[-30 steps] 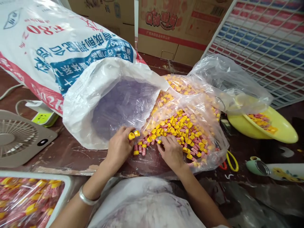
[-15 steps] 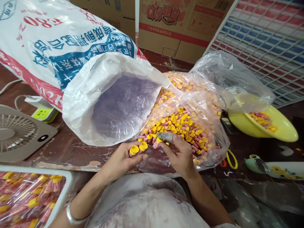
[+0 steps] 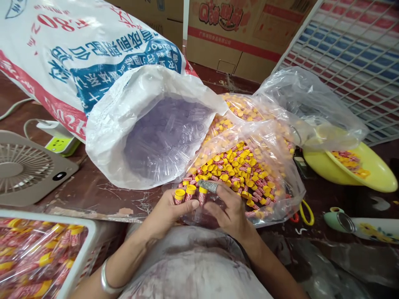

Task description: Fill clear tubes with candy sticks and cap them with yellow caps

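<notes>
My left hand (image 3: 168,211) is closed round two small red-and-white tubes with yellow caps (image 3: 184,192), held upright in front of me. My right hand (image 3: 229,209) pinches a third yellow-capped tube (image 3: 202,194) beside them; its forefinger wears a grey fingertip cover. Both hands hover at the near edge of a clear plastic bag (image 3: 274,174) full of the same yellow-capped tubes (image 3: 240,166). A large white woven sack (image 3: 102,79) lies open to the left, with clear empty tubes inside its mouth (image 3: 165,137).
A white crate of packed tubes (image 3: 40,253) sits at the lower left, a small fan (image 3: 28,166) and a power strip (image 3: 59,143) beyond it. At the right are a yellow basin (image 3: 370,166), yellow-handled scissors (image 3: 304,211) and a green bottle (image 3: 339,220). Cardboard boxes (image 3: 243,37) stand behind.
Both hands left the pile and lifted towards me. The left hand carried two capped tubes up; the right hand now brings a third tube next to them.
</notes>
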Demonstrator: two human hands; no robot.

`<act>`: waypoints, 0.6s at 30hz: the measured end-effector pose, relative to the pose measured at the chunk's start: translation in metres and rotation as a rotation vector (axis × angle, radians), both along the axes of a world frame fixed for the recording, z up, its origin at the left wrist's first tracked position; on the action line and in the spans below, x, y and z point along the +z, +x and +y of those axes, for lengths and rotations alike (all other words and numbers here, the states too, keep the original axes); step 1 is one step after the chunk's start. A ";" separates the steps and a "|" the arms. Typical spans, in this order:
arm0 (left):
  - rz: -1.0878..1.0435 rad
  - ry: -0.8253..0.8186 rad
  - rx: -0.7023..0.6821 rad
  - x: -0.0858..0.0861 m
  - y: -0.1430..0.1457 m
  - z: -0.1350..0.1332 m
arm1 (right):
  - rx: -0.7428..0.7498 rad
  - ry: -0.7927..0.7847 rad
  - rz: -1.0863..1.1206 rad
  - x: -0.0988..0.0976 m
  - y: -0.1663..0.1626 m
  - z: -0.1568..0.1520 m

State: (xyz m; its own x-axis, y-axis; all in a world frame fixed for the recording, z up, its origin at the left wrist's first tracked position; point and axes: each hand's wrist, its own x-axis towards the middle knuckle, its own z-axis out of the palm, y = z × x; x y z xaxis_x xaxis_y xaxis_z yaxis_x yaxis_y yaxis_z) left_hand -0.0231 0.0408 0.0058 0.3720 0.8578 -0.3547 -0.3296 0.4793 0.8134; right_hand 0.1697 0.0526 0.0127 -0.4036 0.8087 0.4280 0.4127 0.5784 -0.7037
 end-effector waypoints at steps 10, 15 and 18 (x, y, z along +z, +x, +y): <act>-0.164 -0.206 0.120 0.003 0.010 -0.006 | -0.079 0.169 -0.149 -0.020 -0.019 -0.011; -0.089 -0.176 0.064 0.005 -0.013 -0.020 | 0.047 0.113 -0.171 -0.015 -0.025 -0.012; 0.288 0.049 0.095 0.008 -0.061 -0.031 | 0.135 0.017 -0.297 -0.015 -0.010 -0.005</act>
